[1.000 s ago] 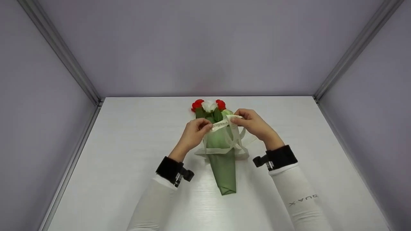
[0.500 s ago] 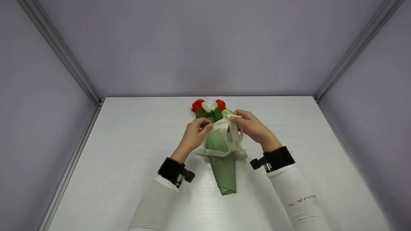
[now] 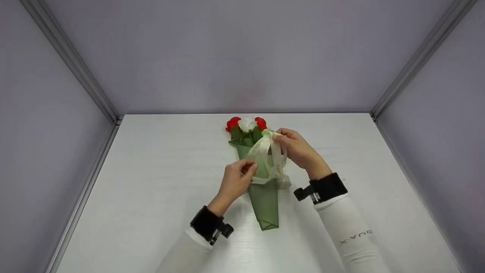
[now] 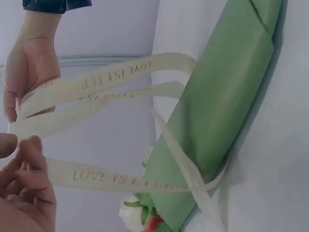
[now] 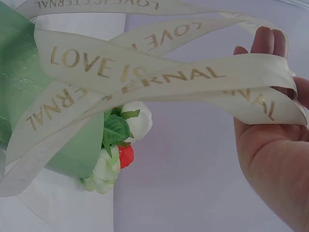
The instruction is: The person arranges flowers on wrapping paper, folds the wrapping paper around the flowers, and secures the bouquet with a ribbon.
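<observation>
A bouquet wrapped in green paper (image 3: 264, 204) lies on the white table, with red flowers (image 3: 233, 124) and a white flower (image 3: 247, 125) at its far end. Cream ribbon (image 3: 276, 151), printed with gold lettering, circles the wrapping and rises in loops. My right hand (image 3: 299, 149) holds gathered ribbon above the paper's upper right; in the right wrist view, bands of ribbon (image 5: 193, 77) cross its curled fingers. My left hand (image 3: 235, 180) is lower, beside the wrapping's left edge. In the left wrist view, its thumb and fingers pinch at a lettered strip of ribbon (image 4: 116, 180), partly hidden behind them.
The white tabletop (image 3: 159, 170) surrounds the bouquet. Pale walls (image 3: 242, 57) stand behind and on both sides, with grey metal rails (image 3: 83, 77) along their corners. Black wristbands (image 3: 327, 189) with small cameras sit on both wrists.
My left hand has moved down toward me along the bouquet's left side. The strip between the hands has gone from straight to a slack curve. My right hand has shifted slightly left.
</observation>
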Tool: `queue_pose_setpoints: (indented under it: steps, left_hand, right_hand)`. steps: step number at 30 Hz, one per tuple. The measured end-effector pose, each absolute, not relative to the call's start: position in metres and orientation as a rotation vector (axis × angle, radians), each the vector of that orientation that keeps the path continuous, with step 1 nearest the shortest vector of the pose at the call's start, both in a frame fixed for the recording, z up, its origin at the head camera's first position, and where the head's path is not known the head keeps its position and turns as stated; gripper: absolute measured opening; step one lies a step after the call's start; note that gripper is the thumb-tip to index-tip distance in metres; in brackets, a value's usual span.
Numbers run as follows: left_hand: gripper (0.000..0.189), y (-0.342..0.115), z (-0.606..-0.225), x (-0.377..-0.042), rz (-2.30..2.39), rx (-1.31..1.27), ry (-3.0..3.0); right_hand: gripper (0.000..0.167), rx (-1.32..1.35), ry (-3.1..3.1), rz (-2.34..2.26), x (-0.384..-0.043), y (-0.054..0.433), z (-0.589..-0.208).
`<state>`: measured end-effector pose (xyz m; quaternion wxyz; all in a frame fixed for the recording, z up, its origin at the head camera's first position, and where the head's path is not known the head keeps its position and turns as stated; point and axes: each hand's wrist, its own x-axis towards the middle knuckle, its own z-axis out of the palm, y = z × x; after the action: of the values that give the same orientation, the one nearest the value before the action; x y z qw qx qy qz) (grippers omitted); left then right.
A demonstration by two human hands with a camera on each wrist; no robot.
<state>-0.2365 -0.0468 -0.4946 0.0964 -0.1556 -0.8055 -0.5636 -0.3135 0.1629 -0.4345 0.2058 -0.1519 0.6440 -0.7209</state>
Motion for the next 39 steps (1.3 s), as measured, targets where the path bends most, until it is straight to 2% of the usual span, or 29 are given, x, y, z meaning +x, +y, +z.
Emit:
queue_pose_setpoints:
  steps: [8,13,23,29,34,39]
  left_hand:
    - [0.044,-0.038,-0.498,-0.236,-1.955,-0.465,-2.417]
    - [0.049,-0.032,-0.491,-0.243,-2.157,-0.445,-2.372]
    - [0.023,-0.035,-0.454,-0.231,-2.184,-0.372,-2.349]
    - [0.019,-0.041,-0.447,-0.233,-2.095,-0.315,-2.335]
    - [0.019,-0.046,-0.461,-0.247,-2.061,-0.312,-2.330]
    - [0.021,-0.056,-0.468,-0.257,-2.110,-0.324,-2.286]
  right_hand:
    - [0.015,-0.457,1.778,-1.996,-0.313,0.163,-0.435]
    - [0.016,-0.466,1.788,-1.988,-0.313,0.163,-0.436]
    - [0.014,-0.444,1.883,-1.931,-0.316,0.166,-0.439]
    - [0.017,-0.456,1.987,-1.846,-0.317,0.173,-0.438]
    - [0.016,-0.495,2.075,-1.719,-0.318,0.181,-0.434]
    - [0.024,-0.533,2.152,-1.563,-0.320,0.192,-0.430]
